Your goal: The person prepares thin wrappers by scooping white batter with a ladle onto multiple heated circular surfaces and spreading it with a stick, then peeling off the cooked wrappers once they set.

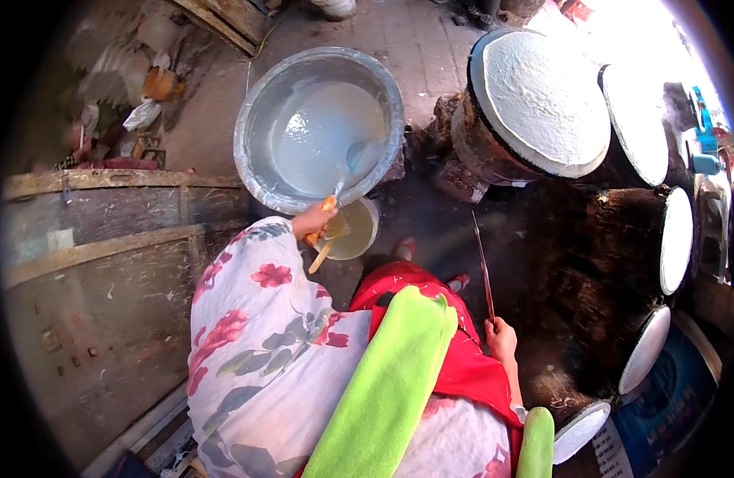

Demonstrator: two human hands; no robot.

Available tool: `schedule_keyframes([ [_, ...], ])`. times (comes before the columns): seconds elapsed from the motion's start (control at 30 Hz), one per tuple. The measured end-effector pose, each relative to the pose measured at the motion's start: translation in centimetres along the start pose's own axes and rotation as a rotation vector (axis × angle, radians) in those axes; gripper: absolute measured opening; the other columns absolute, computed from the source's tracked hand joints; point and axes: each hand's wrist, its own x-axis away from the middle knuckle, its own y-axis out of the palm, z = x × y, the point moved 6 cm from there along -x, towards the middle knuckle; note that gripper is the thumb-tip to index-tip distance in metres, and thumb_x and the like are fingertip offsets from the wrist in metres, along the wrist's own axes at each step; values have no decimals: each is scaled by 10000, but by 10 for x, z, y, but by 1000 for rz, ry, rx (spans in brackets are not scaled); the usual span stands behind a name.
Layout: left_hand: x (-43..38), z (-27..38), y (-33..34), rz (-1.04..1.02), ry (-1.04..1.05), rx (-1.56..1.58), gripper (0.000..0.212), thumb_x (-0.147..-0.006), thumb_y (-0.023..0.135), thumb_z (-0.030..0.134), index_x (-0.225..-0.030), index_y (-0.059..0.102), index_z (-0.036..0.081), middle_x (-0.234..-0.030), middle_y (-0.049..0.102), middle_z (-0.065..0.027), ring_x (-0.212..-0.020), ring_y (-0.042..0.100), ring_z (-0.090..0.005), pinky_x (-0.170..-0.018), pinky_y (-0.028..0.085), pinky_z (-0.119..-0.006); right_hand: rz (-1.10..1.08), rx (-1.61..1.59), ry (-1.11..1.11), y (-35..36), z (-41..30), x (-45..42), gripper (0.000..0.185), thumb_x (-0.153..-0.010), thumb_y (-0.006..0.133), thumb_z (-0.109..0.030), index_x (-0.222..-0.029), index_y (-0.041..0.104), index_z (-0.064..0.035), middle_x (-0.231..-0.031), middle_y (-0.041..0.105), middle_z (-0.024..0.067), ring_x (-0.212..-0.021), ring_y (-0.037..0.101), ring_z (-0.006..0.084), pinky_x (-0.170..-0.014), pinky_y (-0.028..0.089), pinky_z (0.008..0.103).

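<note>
My left hand (307, 221) grips the orange handle of a ladle (339, 186), its bowl dipping into white, batter-like liquid (319, 134). A large metal basin (245, 125) holds this liquid. Just below the basin's near rim stands a bucket (370, 230) of cloudy liquid, and a flat wooden handle (321, 257) leans out of it. Held low at my right side, my right hand (502, 340) is closed around the end of a long thin stick (483, 260). The stick points away from me over the dark floor.
Several drum-like stoves curve along the right, including a large one (486, 152) with a white, textured round top (540, 101). A wooden partition (110, 239) borders the left. Plastic bags (143, 113) lie at the far left. A green towel (391, 376) hangs down my front.
</note>
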Motion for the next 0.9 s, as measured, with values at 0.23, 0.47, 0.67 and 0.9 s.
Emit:
schedule_keyframes([
  [0.23, 91, 39, 53, -752, -75, 1617, 329, -1009, 432, 350, -1084, 489, 34, -574, 395, 42, -414, 427, -48, -402, 351, -199, 39, -22, -143, -13, -26, -17, 239, -889, 605, -271, -844, 637, -38, -590, 552, 152, -520, 570, 258, -528, 424, 382],
  [0.47, 234, 121, 54, -914, 412, 1832, 352, -1033, 364, 324, -1120, 444, -7, -577, 379, 24, -392, 400, -54, -406, 357, -207, 8, 51, -337, -29, -46, -31, 231, -883, 599, -259, -836, 619, -34, -623, 561, 184, -595, 586, 349, -557, 435, 411],
  [0.67, 346, 159, 9, -739, 892, 1496, 358, -1032, 343, 362, -1171, 417, 40, -565, 383, 31, -334, 351, -43, -339, 326, -193, -13, 45, -451, -22, -58, -45, 267, -872, 592, -294, -802, 612, -38, -745, 622, 210, -769, 623, 391, -659, 476, 464],
  [0.9, 287, 100, 14, -491, 953, 1593, 368, -1026, 372, 360, -1193, 467, 46, -568, 382, 28, -371, 366, -45, -392, 345, -213, -40, 84, -509, -20, -65, -39, 279, -874, 582, -301, -802, 622, -35, -756, 629, 210, -781, 624, 394, -675, 475, 475],
])
